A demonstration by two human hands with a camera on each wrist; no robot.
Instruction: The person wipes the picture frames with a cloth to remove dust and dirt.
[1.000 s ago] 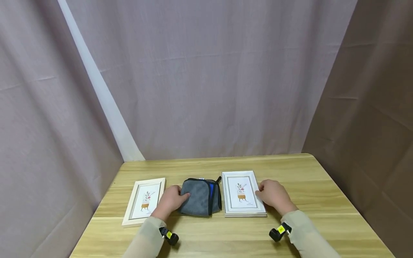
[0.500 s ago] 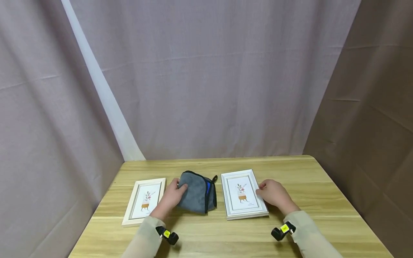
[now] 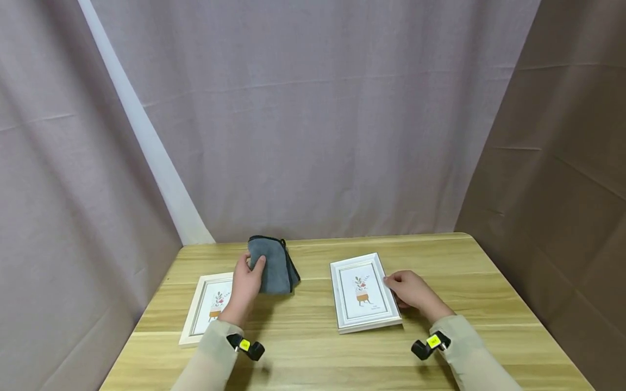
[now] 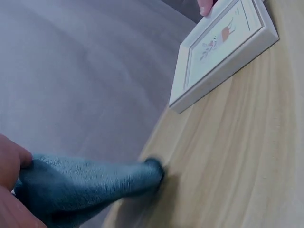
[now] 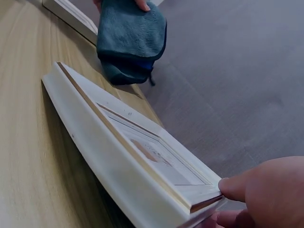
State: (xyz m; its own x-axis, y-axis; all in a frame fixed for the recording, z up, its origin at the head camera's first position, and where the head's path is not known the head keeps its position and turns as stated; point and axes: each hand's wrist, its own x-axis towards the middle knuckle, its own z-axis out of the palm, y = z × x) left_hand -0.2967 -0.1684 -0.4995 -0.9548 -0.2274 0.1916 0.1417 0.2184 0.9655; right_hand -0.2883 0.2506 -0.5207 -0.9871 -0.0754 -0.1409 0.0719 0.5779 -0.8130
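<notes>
My left hand (image 3: 248, 279) pinches a folded grey cloth (image 3: 275, 271) with dark edging and a small loop, held up off the table. A bit of blue lining shows on the cloth (image 5: 130, 35) in the right wrist view. My right hand (image 3: 415, 293) grips the right edge of a white picture frame (image 3: 337, 296), thumb on top and fingers beneath. In the right wrist view this white frame (image 5: 109, 152) is tilted, its gripped side raised from the table. A cream picture frame (image 3: 193, 317) lies at the left, partly hidden by my left hand and forearm.
The wooden table (image 3: 313, 353) carries all of these things. A grey curtain (image 3: 313, 136) hangs behind its far edge, and a brown curtain (image 3: 552, 190) stands along the right side.
My left hand has lifted the cloth from the table and moved it left and away from me. My right hand has raised the white picture frame's right side, and the frame has turned slightly.
</notes>
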